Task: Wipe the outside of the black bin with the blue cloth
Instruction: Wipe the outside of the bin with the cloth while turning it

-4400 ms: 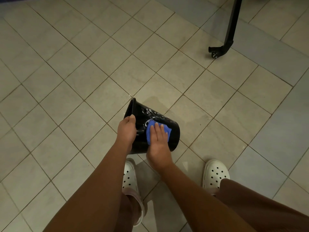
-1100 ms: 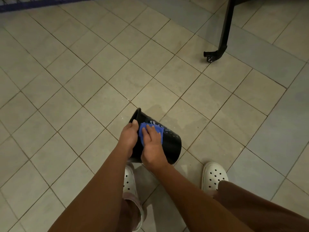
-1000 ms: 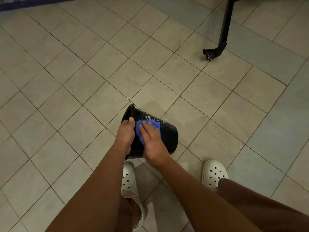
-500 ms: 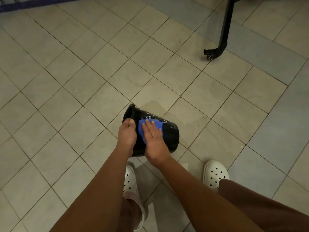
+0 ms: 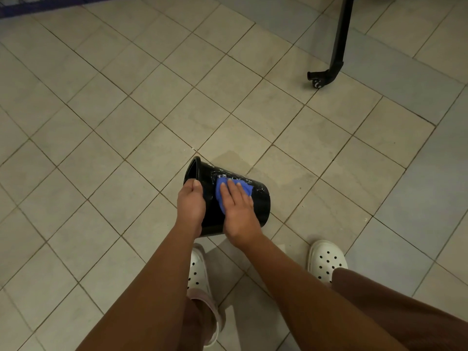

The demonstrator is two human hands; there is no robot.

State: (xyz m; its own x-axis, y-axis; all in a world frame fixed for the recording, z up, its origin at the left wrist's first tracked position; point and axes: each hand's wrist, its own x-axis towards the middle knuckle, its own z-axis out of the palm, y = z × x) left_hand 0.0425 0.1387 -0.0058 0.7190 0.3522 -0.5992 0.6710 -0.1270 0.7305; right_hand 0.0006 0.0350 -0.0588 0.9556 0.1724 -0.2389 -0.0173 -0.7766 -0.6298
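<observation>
Blue cloth [image 5: 242, 185] under flat right hand [image 5: 239, 211]; left hand [image 5: 191, 202] seemingly grips bin [image 5: 260, 202].

A black metal leg [image 5: 340, 34] slants down onto the floor [image 5: 101, 102] and ends in a short foot with a small wheel [image 5: 316, 83]. Beige square tiles, laid on the diagonal, spread to the left of the leg and nearer than it. A band of grey-blue tiles [image 5: 405, 79] runs under and behind the leg. Far left of it, along the top edge, lies a purple rail [image 5: 50, 5]. Nearer than the leg, a faint damp patch [image 5: 286, 171] darkens the tiles. Well apart from the leg and nearer still stand two white perforated shoes, the left clog [image 5: 198, 277] and the right clog [image 5: 326, 259].
</observation>
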